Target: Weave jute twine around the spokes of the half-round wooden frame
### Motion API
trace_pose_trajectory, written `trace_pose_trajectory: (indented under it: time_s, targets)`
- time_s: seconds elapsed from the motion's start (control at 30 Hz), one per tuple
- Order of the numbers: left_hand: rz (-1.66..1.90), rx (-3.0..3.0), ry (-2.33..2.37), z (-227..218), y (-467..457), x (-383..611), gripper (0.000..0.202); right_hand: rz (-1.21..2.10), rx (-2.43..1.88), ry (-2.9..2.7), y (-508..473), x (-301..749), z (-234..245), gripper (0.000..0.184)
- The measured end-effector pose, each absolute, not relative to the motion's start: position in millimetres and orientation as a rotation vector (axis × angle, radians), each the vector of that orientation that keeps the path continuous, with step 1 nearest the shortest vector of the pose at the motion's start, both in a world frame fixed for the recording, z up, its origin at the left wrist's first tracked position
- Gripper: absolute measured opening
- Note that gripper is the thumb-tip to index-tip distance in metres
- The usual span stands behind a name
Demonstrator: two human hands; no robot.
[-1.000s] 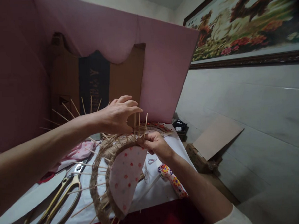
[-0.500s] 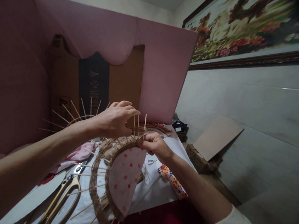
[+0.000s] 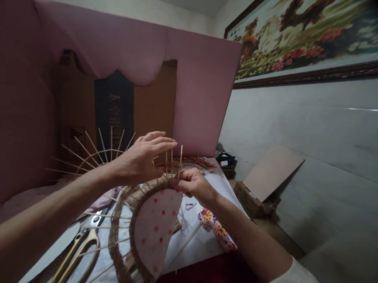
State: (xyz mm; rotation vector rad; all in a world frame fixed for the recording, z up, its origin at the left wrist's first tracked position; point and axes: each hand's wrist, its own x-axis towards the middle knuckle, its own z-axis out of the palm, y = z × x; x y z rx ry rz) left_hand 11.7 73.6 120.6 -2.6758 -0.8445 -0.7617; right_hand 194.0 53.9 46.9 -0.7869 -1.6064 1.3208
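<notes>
A half-round woven frame (image 3: 136, 239) stands on edge in front of me, with thin sticks fanning out from its twine-wrapped bands. Pink cloth with red dots (image 3: 157, 226) fills its inner part. My right hand (image 3: 195, 183) is closed on the frame's upper right end, thumb and fingers pinching the band beside some upright sticks (image 3: 172, 161). My left hand (image 3: 147, 156) is held just above and left of them, fingers stretched out and thumb apart below. Whether it touches a stick or a strand of twine I cannot tell.
Large gold-handled scissors (image 3: 76, 250) lie at the left on the white table cover (image 3: 193, 249). A flower-patterned object (image 3: 216, 230) rests by my right forearm. Another stick fan (image 3: 95, 152) stands behind. A pink panel (image 3: 202, 95) and cardboard (image 3: 156, 101) close off the back.
The view has shifted slightly, moving most things a little to the left. My left hand's fingers are straighter. My right hand keeps its grip on the band.
</notes>
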Motion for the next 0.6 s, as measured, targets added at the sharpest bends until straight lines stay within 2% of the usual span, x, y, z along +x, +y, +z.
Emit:
trace_pose_trajectory:
  time_s: [0.6]
  targets:
    - [-0.783,-2.55,-0.687,129,57,10,0.044,1.293,-0.624,-1.675,43,193,56,0.04]
